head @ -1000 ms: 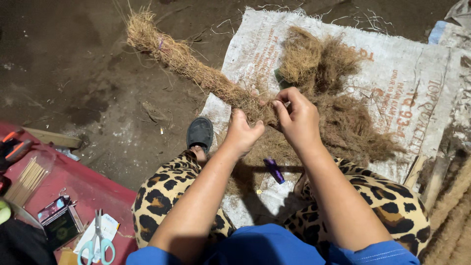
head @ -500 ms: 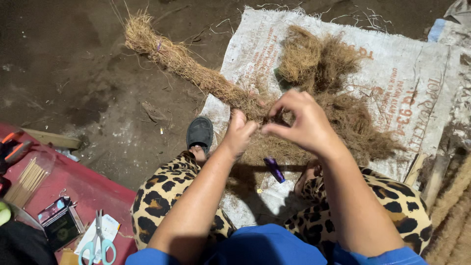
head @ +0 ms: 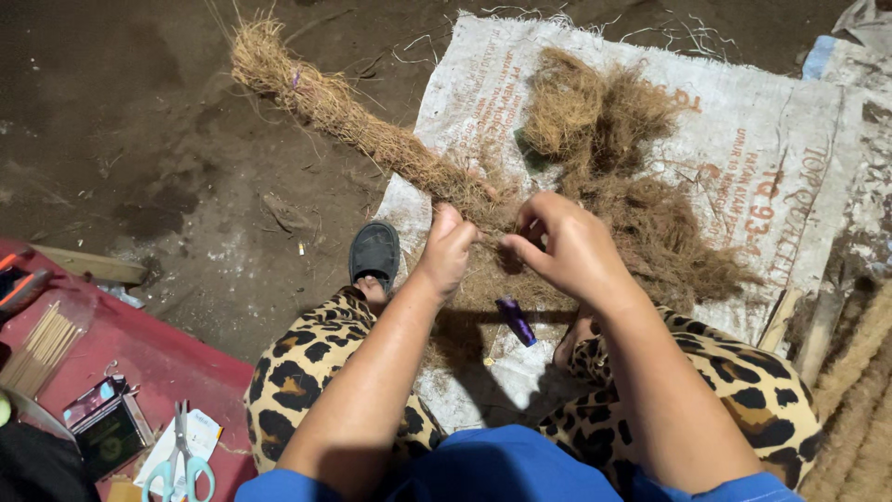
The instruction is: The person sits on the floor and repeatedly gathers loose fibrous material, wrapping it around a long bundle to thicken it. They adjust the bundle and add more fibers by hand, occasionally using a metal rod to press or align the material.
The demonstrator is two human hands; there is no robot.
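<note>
The left hand (head: 449, 249) is closed around the near end of a coir fibre rope (head: 358, 124), which runs off toward ten o'clock over the dirt floor (head: 139, 139). Just beside it at three o'clock, the right hand (head: 567, 249) pinches loose strands between thumb and fingertips. A loose coir fibre pile (head: 623, 167) lies at one o'clock on a white woven sack (head: 771, 139). A purple lighter (head: 516, 321) lies at six o'clock, scissors (head: 186, 460) on a red tray (head: 158, 358) at eight.
</note>
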